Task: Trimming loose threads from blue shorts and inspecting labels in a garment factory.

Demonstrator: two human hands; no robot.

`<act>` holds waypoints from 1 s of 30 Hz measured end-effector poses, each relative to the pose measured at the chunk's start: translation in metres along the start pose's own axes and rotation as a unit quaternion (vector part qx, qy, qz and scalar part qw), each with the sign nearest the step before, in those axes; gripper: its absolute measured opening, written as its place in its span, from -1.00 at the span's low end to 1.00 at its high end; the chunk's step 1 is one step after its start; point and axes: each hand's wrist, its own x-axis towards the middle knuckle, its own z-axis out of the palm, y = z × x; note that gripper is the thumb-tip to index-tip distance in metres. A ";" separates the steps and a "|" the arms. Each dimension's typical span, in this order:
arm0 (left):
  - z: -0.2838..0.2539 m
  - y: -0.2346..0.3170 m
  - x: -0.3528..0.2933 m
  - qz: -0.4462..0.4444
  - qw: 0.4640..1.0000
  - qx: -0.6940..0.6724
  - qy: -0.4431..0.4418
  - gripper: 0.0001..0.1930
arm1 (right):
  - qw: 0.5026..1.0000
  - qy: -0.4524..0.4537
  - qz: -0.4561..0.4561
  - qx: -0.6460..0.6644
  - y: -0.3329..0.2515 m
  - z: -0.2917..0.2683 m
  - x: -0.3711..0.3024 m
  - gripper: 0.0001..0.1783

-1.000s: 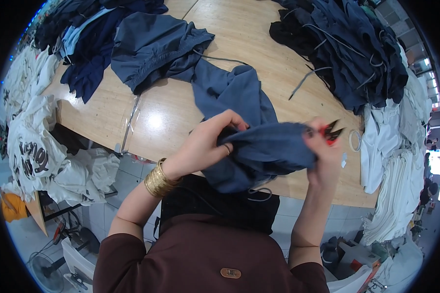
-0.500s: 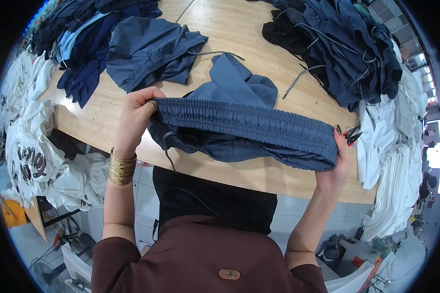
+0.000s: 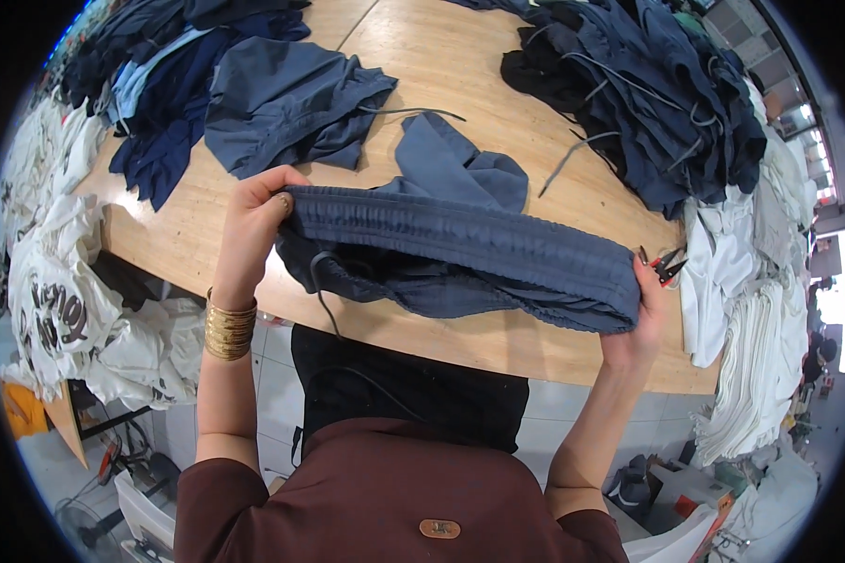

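Blue-grey cloth makes the garment [image 3: 469,235] held above the near edge of the worktop [image 3: 422,56], the left hand [image 3: 256,223] grasping one end of its gathered waistband [image 3: 376,213] and the right hand [image 3: 646,314] grasping the other. Stretching the waistband seems to be the present step; the next move calls for care, since the right hand also keeps red-and-black snips [image 3: 668,269].

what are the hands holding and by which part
Left hand and right hand hold blue-grey bottoms by opposite ends of the gathered elastic waistband. The right hand also holds red-and-black snips, grip mostly hidden.
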 end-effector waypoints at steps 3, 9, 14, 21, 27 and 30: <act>-0.004 -0.005 0.000 -0.001 1.000 -0.004 -0.002 -0.81 | 0.999 0.005 -0.022 -0.030 0.000 0.003 -0.002 -0.90; -0.002 -0.010 0.009 -0.009 1.000 -0.005 0.001 -0.80 | 0.992 0.029 -0.065 -0.107 -0.003 0.018 -0.007 -0.95; 0.021 0.001 0.009 0.139 0.956 0.257 -0.017 -0.69 | 0.991 -0.031 -0.051 -0.122 -0.002 0.034 -0.012 -0.97; 0.092 0.021 -0.007 -0.010 0.927 -0.021 -0.374 -0.70 | 0.908 -0.208 -0.038 -0.363 0.032 0.056 -0.008 -0.97; 0.086 0.015 -0.010 0.029 0.935 -0.021 -0.353 -0.76 | 0.788 -0.324 -0.287 -0.437 0.030 0.073 -0.014 -0.61; 0.081 0.024 -0.007 0.089 0.946 0.010 -0.313 -0.74 | 0.779 -0.300 -0.228 -0.501 0.038 0.055 0.005 -0.59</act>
